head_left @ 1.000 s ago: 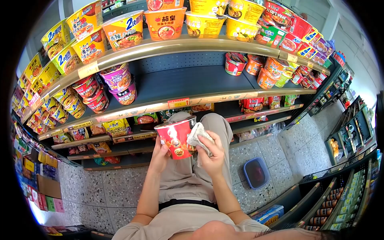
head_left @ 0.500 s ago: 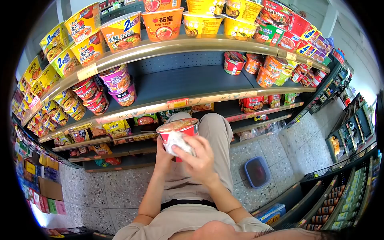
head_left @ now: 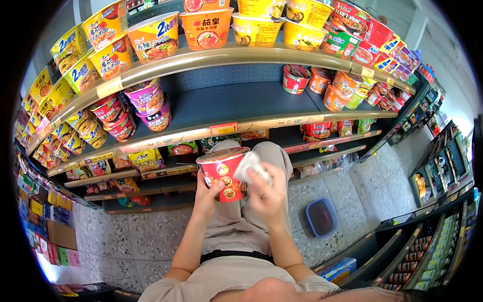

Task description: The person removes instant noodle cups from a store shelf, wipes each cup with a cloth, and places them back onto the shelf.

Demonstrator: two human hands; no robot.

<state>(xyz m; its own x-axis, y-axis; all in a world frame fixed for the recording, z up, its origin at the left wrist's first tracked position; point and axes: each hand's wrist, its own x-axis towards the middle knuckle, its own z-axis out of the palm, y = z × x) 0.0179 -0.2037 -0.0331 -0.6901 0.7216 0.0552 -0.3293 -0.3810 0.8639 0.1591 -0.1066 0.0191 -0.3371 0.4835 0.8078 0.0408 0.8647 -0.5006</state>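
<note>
My left hand point(head_left: 206, 195) is wrapped around the lower left side of a red instant noodle cup point(head_left: 221, 173), thumb on its printed front. The cup is held above my lap, slightly tilted, with its lid up. In my right hand point(head_left: 266, 194) is a crumpled white cloth point(head_left: 251, 168), pressed at the cup's right side; motion blurs the fingers somewhat. Whether the cloth touches the cup at this instant I cannot tell. Ahead of my knees runs the shelf point(head_left: 221, 103) with more noodle cups on it.
Purple noodle cups point(head_left: 151, 105) stand stacked at left on the middle shelf, a red cup point(head_left: 296, 79) at right. Large noodle bowls point(head_left: 209, 30) line the top shelf. A blue plastic basin point(head_left: 322, 217) sits on the floor to my right. Another shelf rack point(head_left: 412, 251) stands behind it.
The white cloth and my right hand have moved right, off the front of the noodle cup, uncovering its red printed side. My left hand keeps its hold, its thumb now visible on the front.
</note>
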